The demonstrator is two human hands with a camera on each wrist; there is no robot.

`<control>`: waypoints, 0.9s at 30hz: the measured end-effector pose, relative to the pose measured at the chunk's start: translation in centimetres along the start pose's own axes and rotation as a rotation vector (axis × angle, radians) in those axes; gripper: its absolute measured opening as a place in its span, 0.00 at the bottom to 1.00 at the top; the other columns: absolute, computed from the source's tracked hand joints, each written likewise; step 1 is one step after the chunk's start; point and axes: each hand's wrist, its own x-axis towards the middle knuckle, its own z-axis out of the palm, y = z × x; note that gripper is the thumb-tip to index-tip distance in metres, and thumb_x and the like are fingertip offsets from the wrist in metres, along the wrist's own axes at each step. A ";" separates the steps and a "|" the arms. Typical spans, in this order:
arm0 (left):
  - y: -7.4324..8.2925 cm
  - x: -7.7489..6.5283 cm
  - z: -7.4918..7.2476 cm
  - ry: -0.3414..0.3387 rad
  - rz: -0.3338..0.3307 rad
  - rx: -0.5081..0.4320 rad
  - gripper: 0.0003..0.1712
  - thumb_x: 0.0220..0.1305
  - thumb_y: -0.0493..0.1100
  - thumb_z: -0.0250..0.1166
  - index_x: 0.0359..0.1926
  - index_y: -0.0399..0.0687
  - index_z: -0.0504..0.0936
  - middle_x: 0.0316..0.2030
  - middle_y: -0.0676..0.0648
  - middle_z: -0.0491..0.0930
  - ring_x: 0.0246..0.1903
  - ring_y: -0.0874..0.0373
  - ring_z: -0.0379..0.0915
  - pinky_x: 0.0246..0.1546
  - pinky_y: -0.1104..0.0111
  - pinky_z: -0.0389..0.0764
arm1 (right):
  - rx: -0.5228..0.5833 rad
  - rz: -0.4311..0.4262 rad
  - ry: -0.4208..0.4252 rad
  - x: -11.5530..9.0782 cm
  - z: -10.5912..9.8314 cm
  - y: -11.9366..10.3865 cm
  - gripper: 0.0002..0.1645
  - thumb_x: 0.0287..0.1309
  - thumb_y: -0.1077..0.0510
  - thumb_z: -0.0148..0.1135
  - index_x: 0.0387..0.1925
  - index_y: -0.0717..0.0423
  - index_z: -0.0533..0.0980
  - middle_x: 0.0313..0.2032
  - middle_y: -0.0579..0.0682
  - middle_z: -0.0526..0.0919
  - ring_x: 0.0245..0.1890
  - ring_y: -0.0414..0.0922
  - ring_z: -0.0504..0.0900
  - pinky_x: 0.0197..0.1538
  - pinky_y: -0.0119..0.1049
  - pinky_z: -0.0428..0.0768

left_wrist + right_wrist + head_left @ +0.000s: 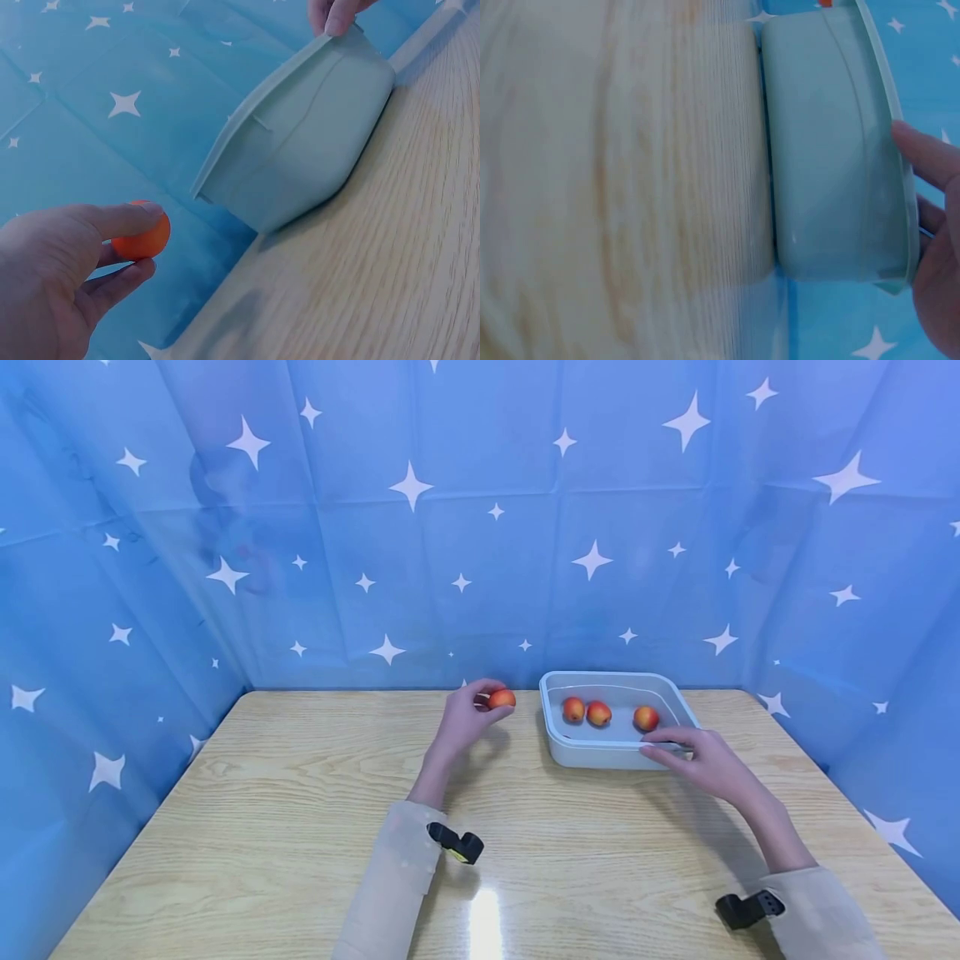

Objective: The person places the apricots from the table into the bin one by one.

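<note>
My left hand pinches a small red-orange fruit between thumb and fingers, raised over the table to the left of a pale plastic box. In the left wrist view the same fruit shows as a smooth orange ball at the fingertips. Three red-and-yellow fruits lie inside the box: one fruit and a second fruit side by side at the left, a third fruit farther right. The right hand grips the box's rim at its near right corner.
The box stands on a wood-grain table, close to its back edge. Behind and at both sides hangs a blue curtain with white stars. A black wrist camera sits on the left sleeve, another camera by the right sleeve.
</note>
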 end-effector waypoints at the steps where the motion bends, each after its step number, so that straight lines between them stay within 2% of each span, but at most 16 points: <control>1: 0.2 0.0 0.1 -0.002 0.003 -0.002 0.20 0.62 0.41 0.73 0.55 0.45 0.83 0.49 0.47 0.82 0.44 0.54 0.78 0.46 0.65 0.81 | -0.001 0.001 0.000 0.0 0.0 0.0 0.11 0.62 0.57 0.70 0.46 0.51 0.86 0.40 0.44 0.87 0.38 0.35 0.78 0.39 0.36 0.78; 12: 2.1 0.0 1.1 -0.039 0.097 -0.025 0.20 0.61 0.42 0.74 0.53 0.44 0.84 0.46 0.47 0.83 0.41 0.55 0.79 0.43 0.68 0.81 | 0.002 0.006 -0.001 0.0 0.1 0.0 0.11 0.62 0.57 0.70 0.46 0.51 0.87 0.40 0.44 0.87 0.38 0.36 0.77 0.39 0.36 0.78; 20: 3.0 -0.2 1.8 -0.052 0.102 -0.043 0.21 0.61 0.43 0.75 0.54 0.45 0.84 0.46 0.48 0.83 0.41 0.56 0.79 0.43 0.70 0.82 | 0.009 0.001 0.000 0.0 0.0 -0.2 0.11 0.62 0.57 0.70 0.46 0.50 0.87 0.40 0.44 0.87 0.37 0.36 0.77 0.39 0.36 0.77; 27: 3.6 -0.4 2.8 -0.099 0.105 -0.044 0.23 0.62 0.43 0.74 0.57 0.43 0.83 0.47 0.46 0.83 0.41 0.57 0.79 0.42 0.72 0.82 | 0.012 -0.003 0.006 0.0 0.0 -0.2 0.10 0.62 0.58 0.71 0.45 0.50 0.87 0.40 0.44 0.87 0.38 0.35 0.77 0.40 0.35 0.78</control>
